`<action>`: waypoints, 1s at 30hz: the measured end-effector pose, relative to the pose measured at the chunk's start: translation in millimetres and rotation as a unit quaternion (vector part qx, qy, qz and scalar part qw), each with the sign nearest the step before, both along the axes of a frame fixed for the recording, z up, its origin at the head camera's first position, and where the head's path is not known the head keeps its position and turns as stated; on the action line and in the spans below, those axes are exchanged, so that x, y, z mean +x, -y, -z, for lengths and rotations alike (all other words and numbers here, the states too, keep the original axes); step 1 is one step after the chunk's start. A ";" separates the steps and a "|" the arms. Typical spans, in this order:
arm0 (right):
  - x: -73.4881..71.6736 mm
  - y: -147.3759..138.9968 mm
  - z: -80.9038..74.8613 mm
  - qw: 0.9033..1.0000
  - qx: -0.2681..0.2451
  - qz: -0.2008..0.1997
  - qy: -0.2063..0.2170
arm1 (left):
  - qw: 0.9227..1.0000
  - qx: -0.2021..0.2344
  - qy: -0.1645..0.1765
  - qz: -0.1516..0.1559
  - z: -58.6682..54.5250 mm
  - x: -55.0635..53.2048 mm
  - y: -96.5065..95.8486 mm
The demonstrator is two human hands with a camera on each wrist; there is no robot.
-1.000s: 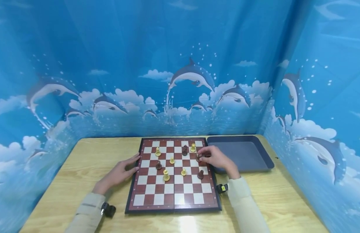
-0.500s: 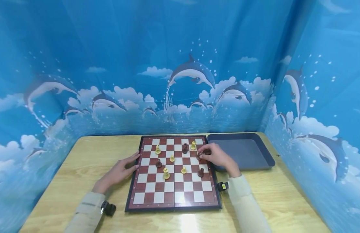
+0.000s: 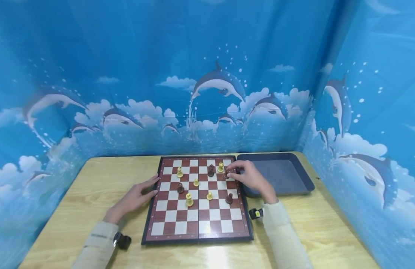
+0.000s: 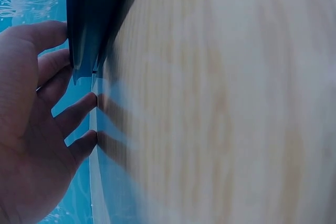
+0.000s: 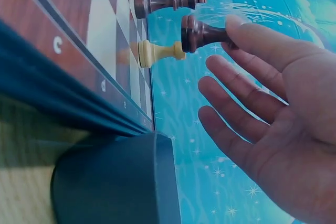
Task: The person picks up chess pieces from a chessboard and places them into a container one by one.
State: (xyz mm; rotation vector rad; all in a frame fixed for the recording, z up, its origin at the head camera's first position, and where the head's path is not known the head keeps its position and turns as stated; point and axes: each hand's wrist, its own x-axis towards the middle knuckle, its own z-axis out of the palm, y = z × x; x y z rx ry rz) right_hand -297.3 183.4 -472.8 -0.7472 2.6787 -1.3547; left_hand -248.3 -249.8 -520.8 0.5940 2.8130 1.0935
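Chess piece (image 5: 203, 33), dark, hangs pinched in right hand (image 3: 250, 176) above chessboard (image 3: 182, 215).
Left hand (image 3: 134, 197), fingers relaxed, touches its edge.

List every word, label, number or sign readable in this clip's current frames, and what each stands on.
"c": on the board's border, right wrist view.
"d": on the same border, farther along.
"e": next along that border, small.
Too small to read: the marks past "e", the border marks in the head view, and anything on the yellow patch at the right wrist.
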 end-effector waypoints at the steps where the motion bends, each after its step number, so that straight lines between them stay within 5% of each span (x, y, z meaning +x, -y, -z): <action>1: 0.2 -0.2 -0.8 1.000 -0.004 -0.001 -0.005 | 1.000 0.001 0.003 -0.002 0.1 -0.2 0.4; 30: -1.1 -19.9 -8.8 0.999 0.011 0.043 -0.031 | 1.000 -0.001 -0.009 0.003 4.8 -0.2 2.5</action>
